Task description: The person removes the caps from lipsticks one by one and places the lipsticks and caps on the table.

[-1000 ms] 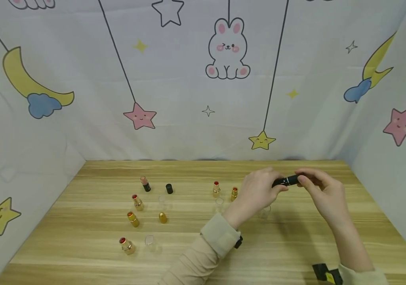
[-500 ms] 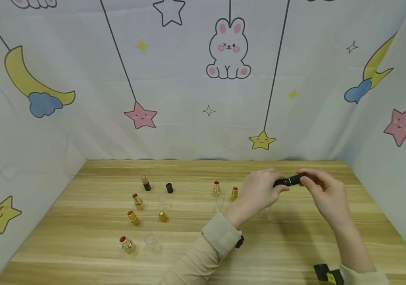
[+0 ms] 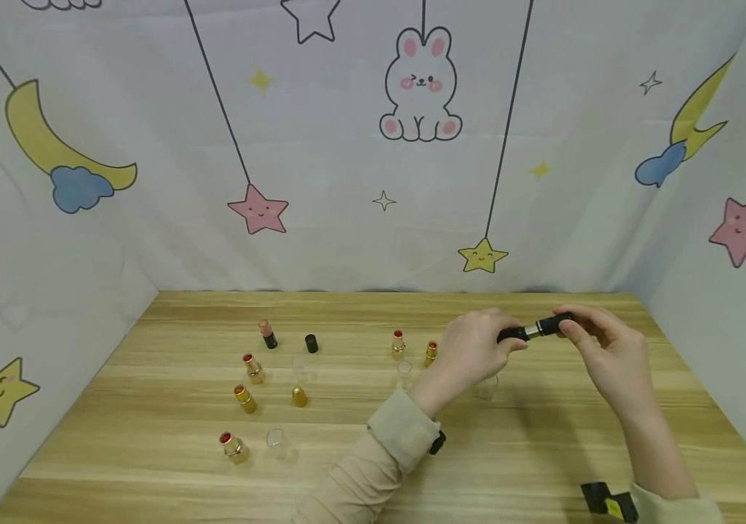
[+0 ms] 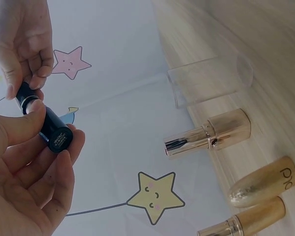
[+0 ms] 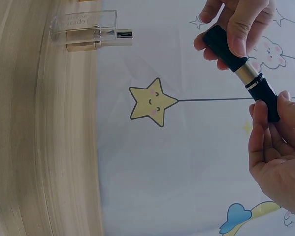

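Held in the air over the right of the table is a slim black lipstick tube (image 3: 549, 324), pulled partly apart. A metallic inner sleeve (image 5: 246, 73) shows between its two black halves. My left hand (image 3: 474, 346) grips one half; in the left wrist view, that half has a labelled end (image 4: 61, 139). With thumb and fingers, my right hand (image 3: 608, 356) pinches the other half. Beyond my left hand stand two uncapped gold lipsticks (image 3: 398, 347) with red tips. A clear cap (image 3: 488, 387) is just below the hands.
On the left of the wooden table (image 3: 359, 466) stand a pink lipstick (image 3: 268, 335) beside a black cap (image 3: 311, 343), and several gold lipsticks (image 3: 233, 447) with red tips. Near them are a gold cap (image 3: 299, 397) and clear caps (image 3: 275, 439). A printed white curtain (image 3: 327, 145) encloses the back and sides.
My right hand has drawn slightly to the right with its half of the tube. The metallic sleeve now shows between the halves. The lipsticks and caps on the table stay put.
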Demonstrator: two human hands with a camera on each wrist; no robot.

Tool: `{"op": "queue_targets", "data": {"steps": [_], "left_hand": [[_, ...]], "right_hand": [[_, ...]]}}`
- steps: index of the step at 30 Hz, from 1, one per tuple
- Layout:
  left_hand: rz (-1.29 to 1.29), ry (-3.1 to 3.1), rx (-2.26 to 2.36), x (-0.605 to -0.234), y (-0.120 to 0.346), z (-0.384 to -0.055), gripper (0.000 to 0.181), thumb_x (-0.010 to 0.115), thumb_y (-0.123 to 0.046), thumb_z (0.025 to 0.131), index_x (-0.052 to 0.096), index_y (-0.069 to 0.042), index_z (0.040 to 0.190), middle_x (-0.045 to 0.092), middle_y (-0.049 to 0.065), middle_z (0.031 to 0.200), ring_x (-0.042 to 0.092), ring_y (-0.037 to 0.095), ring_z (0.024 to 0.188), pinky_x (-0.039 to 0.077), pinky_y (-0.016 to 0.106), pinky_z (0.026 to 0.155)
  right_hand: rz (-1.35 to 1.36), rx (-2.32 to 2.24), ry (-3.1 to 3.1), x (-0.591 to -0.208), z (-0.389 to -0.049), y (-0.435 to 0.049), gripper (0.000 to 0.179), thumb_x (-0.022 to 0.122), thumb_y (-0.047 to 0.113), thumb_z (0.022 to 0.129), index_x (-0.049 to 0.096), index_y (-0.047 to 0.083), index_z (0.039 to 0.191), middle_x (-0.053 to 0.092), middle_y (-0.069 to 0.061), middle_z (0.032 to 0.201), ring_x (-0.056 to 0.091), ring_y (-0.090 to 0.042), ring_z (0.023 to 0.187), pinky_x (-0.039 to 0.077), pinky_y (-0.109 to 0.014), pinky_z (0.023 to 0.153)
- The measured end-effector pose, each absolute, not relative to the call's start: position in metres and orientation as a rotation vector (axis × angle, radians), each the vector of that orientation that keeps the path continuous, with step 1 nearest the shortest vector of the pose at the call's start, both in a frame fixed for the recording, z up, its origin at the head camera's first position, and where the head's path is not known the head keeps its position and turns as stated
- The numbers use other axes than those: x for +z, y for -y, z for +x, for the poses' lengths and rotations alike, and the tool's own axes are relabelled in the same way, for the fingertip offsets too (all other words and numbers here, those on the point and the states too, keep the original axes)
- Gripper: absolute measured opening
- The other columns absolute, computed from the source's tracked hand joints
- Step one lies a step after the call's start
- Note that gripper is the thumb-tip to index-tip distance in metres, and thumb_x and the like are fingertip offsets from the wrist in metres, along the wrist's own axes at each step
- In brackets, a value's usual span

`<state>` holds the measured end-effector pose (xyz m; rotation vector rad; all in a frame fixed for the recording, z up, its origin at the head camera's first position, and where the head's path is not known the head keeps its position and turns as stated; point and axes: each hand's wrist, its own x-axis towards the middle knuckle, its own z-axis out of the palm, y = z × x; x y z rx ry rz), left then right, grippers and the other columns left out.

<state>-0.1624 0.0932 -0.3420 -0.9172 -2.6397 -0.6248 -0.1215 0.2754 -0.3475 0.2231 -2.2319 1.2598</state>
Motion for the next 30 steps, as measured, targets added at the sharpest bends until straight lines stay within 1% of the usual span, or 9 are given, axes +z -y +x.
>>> {"op": "queue_targets", "data": {"steps": [12, 18, 26, 30], "left_hand": [[-0.912, 2.645, -0.65, -0.3418, -0.0933, -0.1618, 0.021, 0.066, -0.041, 0.088, 0.074, -0.026, 0.1, 0.064, -0.012, 0.083, 0.045, 0.0, 0.059, 0.03, 0.012, 0.049], [-0.896, 2.649, -0.632, -0.3421, -0.0932, -0.1621, 0.021, 0.066, -0.042, 0.087, 0.074, -0.027, 0.1, 0.066, -0.013, 0.086, 0.046, -0.001, 0.059, 0.03, 0.012, 0.049], [-0.887, 2.664, -0.633, -0.3439, -0.0925, -0.1629, 0.023, 0.066, -0.042, 0.087, 0.074, -0.026, 0.101, 0.069, -0.012, 0.091, 0.048, -0.001, 0.061, 0.031, 0.012, 0.049], [-0.883, 2.665, -0.644, -0.3453, -0.0918, -0.1636, 0.023, 0.066, -0.042, 0.087, 0.074, -0.025, 0.102, 0.069, -0.012, 0.092, 0.048, -0.001, 0.062, 0.031, 0.012, 0.05]], "right_hand": [[0.194, 1.249, 2.22, -0.3468, -0.1194, -0.2774, 0.022, 0.064, 0.003, 0.089, 0.068, -0.003, 0.11, 0.062, 0.029, 0.093, 0.061, 0.009, 0.079, 0.045, -0.004, 0.076], [0.156, 1.23, 2.223, -0.3484, -0.1187, -0.2807, 0.023, 0.064, 0.005, 0.09, 0.068, -0.003, 0.111, 0.062, 0.03, 0.094, 0.059, 0.009, 0.08, 0.044, -0.004, 0.074], [0.136, 1.258, 2.197, -0.3503, -0.1173, -0.283, 0.023, 0.063, 0.004, 0.09, 0.067, -0.004, 0.111, 0.063, 0.028, 0.095, 0.061, 0.008, 0.08, 0.046, -0.004, 0.073], [0.115, 1.27, 2.194, -0.3509, -0.1172, -0.2843, 0.024, 0.063, 0.005, 0.091, 0.067, -0.003, 0.112, 0.063, 0.027, 0.095, 0.061, 0.008, 0.08, 0.046, -0.004, 0.074]]}}
